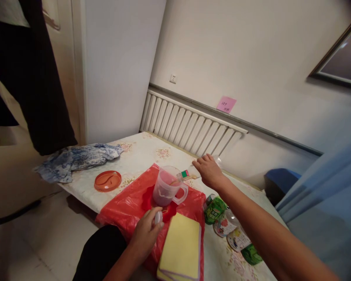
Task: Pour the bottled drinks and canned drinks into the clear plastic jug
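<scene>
Right hand [209, 171] has its fingers wrapped round a clear bottle [185, 174] that's tipped left, neck right at the rim of a pinkish see-through jug [163, 191] over the red plastic sheet [117, 212]. Left hand [144, 231] is on the near side of the jug, pinching a little whitish cap [158, 217], with a yellow pad [181, 246] just right of it and a green can [214, 210] farther right.

Above a white radiator [187, 123], a socket [173, 79] and a pink note [226, 104] are fixed to the wall [245, 47], and a framed picture [343, 58] is hung farther right.
</scene>
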A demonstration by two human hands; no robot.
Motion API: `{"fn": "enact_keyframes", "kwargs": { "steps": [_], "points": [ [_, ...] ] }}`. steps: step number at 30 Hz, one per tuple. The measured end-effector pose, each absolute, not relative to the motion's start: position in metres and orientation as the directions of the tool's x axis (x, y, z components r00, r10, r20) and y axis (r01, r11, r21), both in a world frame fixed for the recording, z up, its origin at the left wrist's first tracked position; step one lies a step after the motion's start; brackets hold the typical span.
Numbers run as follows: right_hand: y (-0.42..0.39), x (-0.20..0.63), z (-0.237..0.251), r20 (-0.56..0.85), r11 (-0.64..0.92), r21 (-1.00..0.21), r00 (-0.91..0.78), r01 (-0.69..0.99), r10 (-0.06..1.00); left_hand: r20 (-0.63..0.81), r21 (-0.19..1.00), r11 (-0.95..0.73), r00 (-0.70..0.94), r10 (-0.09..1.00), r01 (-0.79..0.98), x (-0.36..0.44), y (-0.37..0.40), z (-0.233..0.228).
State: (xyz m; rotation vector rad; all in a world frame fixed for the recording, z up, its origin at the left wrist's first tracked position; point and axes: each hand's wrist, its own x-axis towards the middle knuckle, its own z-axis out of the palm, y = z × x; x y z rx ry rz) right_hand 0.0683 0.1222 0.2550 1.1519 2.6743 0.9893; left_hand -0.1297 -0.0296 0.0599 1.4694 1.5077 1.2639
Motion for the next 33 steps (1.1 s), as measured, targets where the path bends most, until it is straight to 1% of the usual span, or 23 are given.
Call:
{"fn": "enact_keyframes", "kwargs": {
  "steps": [4, 12, 22, 30, 33],
  "points": [
    [0.12, 0.062, 0.257, 0.172, 0.515, 0.59, -0.72, 0.621, 0.672, 0.15, 0.941, -0.098, -0.141, 0.978, 0.323, -0.13, -0.03, 0.058],
    [0.118, 0.058, 0.257, 0.142, 0.53, 0.549, -0.697, 0.646, 0.703, 0.144, 0.949, -0.092, -0.155, 0.977, 0.302, -0.131, -0.031, 0.065],
    [0.121, 0.062, 0.249, 0.163, 0.541, 0.543, -0.713, 0.642, 0.682, 0.134, 0.957, -0.088, -0.154, 0.979, 0.275, -0.132, -0.031, 0.066],
    [0.128, 0.074, 0.234, 0.181, 0.516, 0.315, -0.584, 0.797, 0.791, 0.123, 0.96, -0.073, -0.171, 0.978, 0.27, -0.131, -0.03, 0.068],
    [0.131, 0.08, 0.222, 0.172, 0.49, 0.198, -0.522, 0.849, 0.835, 0.089, 0.971, -0.036, -0.214, 0.973, 0.237, -0.13, -0.027, 0.074]
  ]
}}
